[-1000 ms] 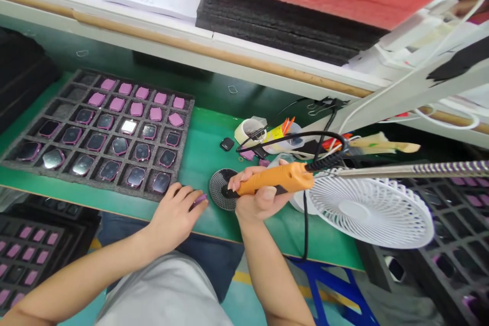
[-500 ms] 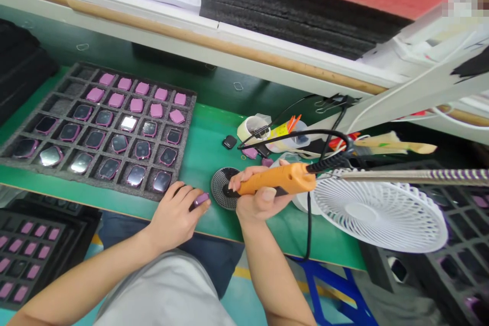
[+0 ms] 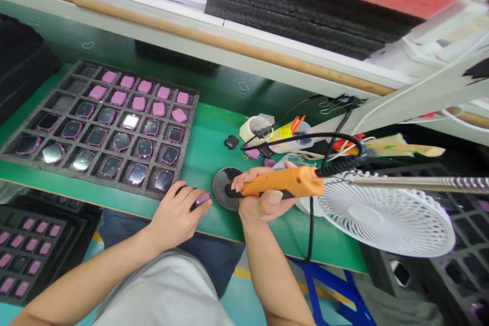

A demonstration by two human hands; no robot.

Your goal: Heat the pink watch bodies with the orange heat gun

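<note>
My left hand (image 3: 178,216) rests on the green bench top (image 3: 208,145) with its fingers closed round a small pink watch case (image 3: 201,199). My right hand (image 3: 262,198) grips the orange handle of a corded tool (image 3: 284,183) whose dark tip points left at a round black mesh disc (image 3: 225,194). The tool's tip hovers over or touches the disc; I cannot tell which. A grey foam tray (image 3: 72,98) at the left holds several pink watch cases, some face up with dark screens.
A white desk fan (image 3: 385,216) lies face up to the right of my right hand. Behind it are a tape roll (image 3: 254,127), cables and small parts. Black and red foam sheets (image 3: 305,10) are stacked on the shelf above. More trays sit below the bench at both sides.
Both hands stay almost still; the view drifts slightly, and the orange tool edges a little to the right.
</note>
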